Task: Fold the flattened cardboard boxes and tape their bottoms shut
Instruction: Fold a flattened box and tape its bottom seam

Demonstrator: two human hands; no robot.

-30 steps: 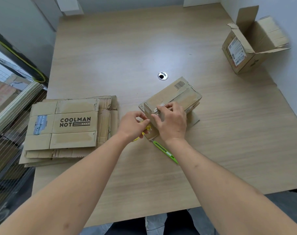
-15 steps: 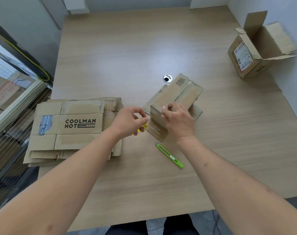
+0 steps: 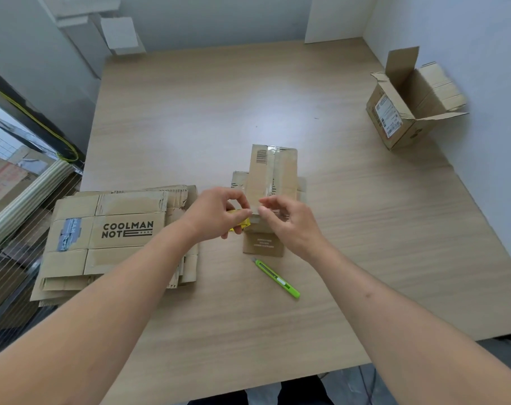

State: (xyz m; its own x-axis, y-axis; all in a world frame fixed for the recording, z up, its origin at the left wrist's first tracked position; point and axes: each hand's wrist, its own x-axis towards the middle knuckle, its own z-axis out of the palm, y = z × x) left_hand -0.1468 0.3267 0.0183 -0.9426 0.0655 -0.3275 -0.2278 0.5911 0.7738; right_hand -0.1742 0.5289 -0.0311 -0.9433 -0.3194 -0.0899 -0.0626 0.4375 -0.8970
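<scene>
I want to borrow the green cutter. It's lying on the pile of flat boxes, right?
No. The head view shows the green cutter lying on the bare table, near the right arm. The pile of flat boxes sits apart, to its left.

A plain office or packing room: a wooden desk (image 3: 277, 331), stacked flattened boxes (image 3: 108, 238), bare white walls (image 3: 458, 33).

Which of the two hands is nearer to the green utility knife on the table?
Right. The right hand is just above the green utility knife; the left hand is farther off, up and to the left of it.
</scene>
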